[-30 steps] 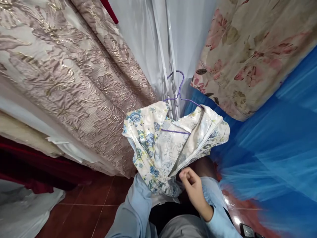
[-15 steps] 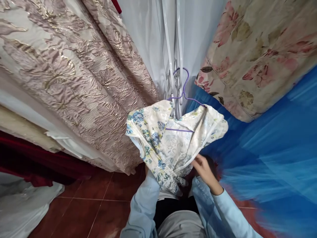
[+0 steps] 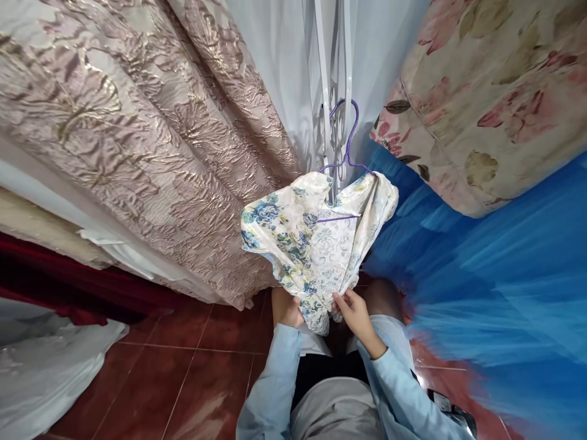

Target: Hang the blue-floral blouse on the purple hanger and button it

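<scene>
Both hands are at the bottom of a flowered garment (image 3: pixel 293 235) in the head view. Its right hand (image 3: pixel 356 315) pinches the lower edge of the cloth between thumb and fingers; the left hand (image 3: pixel 291 311) sits at the other lower edge, thumb showing, fingers hidden behind the fabric, so I cannot tell whether it is closed.

The garment, off-white with blue, green and yellow blooms, hangs in the middle on a purple hanger (image 3: pixel 347 160), whose lower bar crosses the open neck. The hanger's hook is beside white bars (image 3: pixel 348 55); what it catches on is unclear.

Pink-and-gold embossed cloth (image 3: pixel 137 110) hangs to the left, with dark red fabric (image 3: pixel 92 287) lower down. To the right, beige rose-print cloth (image 3: pixel 463 122) hangs over bright blue tulle (image 3: pixel 486 287); small dark marks near its corner are too tiny to identify as lettering. On the red tiled floor (image 3: pixel 220 373), at lower right, a black object (image 3: pixel 443 400) carries a pale panel, its markings unreadable.
</scene>
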The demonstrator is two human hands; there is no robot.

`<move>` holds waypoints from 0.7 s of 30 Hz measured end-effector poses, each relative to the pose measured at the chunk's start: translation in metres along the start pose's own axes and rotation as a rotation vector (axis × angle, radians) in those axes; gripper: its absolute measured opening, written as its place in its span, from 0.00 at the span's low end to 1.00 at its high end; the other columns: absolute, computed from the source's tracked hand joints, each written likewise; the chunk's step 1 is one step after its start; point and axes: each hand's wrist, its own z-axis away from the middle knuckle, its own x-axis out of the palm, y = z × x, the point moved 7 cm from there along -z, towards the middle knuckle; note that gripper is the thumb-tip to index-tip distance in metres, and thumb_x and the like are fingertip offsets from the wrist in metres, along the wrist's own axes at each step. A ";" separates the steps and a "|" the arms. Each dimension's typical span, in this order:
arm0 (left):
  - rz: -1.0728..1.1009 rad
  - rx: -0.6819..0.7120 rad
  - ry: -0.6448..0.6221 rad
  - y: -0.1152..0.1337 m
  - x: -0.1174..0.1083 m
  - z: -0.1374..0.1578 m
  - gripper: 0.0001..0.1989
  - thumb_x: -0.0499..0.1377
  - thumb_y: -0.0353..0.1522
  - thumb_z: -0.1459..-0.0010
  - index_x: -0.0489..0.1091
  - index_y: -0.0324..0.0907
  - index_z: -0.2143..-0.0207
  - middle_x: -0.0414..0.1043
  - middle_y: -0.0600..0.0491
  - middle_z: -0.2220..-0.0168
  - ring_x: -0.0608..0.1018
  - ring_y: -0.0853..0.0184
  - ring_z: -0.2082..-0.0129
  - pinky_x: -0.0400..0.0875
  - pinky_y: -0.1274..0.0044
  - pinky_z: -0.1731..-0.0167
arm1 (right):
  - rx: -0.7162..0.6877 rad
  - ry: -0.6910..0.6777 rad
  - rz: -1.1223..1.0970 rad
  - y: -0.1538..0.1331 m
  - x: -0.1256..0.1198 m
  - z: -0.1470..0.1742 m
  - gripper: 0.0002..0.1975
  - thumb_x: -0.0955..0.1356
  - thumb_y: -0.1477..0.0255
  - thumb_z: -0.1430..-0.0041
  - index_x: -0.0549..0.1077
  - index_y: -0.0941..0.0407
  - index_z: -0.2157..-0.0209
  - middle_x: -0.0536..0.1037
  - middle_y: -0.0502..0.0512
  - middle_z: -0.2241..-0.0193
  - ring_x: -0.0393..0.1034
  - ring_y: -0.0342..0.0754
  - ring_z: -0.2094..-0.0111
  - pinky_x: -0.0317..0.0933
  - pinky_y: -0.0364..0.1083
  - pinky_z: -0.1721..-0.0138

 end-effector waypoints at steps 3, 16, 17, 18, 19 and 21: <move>-0.214 0.201 0.244 0.017 -0.015 -0.002 0.36 0.69 0.55 0.58 0.69 0.45 0.51 0.73 0.42 0.47 0.72 0.48 0.42 0.66 0.61 0.41 | 0.021 0.073 0.011 0.007 -0.016 -0.001 0.28 0.66 0.45 0.40 0.72 0.59 0.60 0.76 0.54 0.77 0.70 0.49 0.76 0.65 0.47 0.72; -0.741 0.453 0.064 -0.060 0.056 0.021 0.21 0.62 0.34 0.42 0.63 0.48 0.46 0.68 0.44 0.51 0.73 0.55 0.47 0.68 0.64 0.45 | -0.023 0.028 0.277 0.005 -0.041 0.007 0.19 0.65 0.54 0.39 0.72 0.57 0.67 0.75 0.54 0.77 0.69 0.49 0.74 0.60 0.45 0.71; -0.770 0.463 0.065 -0.062 0.054 0.015 0.20 0.62 0.32 0.41 0.65 0.46 0.47 0.68 0.44 0.50 0.72 0.55 0.45 0.68 0.65 0.44 | -0.025 0.032 0.285 0.006 -0.040 0.008 0.18 0.65 0.56 0.39 0.72 0.57 0.68 0.75 0.53 0.77 0.68 0.48 0.75 0.59 0.44 0.71; -0.808 0.472 0.067 -0.064 0.050 0.009 0.17 0.60 0.31 0.41 0.67 0.45 0.49 0.69 0.45 0.50 0.72 0.56 0.44 0.67 0.65 0.43 | -0.028 0.036 0.293 0.006 -0.040 0.009 0.16 0.65 0.58 0.40 0.71 0.57 0.69 0.74 0.53 0.77 0.67 0.48 0.75 0.58 0.44 0.72; -0.851 0.476 0.067 -0.066 0.046 0.004 0.13 0.58 0.29 0.40 0.69 0.44 0.51 0.70 0.46 0.51 0.73 0.56 0.45 0.67 0.65 0.42 | -0.029 0.036 0.299 0.006 -0.040 0.010 0.14 0.65 0.60 0.41 0.71 0.57 0.70 0.74 0.52 0.78 0.67 0.47 0.76 0.58 0.43 0.73; -0.947 0.450 0.074 -0.070 0.035 -0.005 0.09 0.56 0.28 0.38 0.72 0.43 0.56 0.72 0.46 0.52 0.74 0.57 0.46 0.68 0.65 0.43 | -0.014 0.013 0.295 0.007 -0.040 0.010 0.12 0.66 0.63 0.43 0.70 0.57 0.72 0.74 0.52 0.79 0.66 0.47 0.76 0.57 0.43 0.73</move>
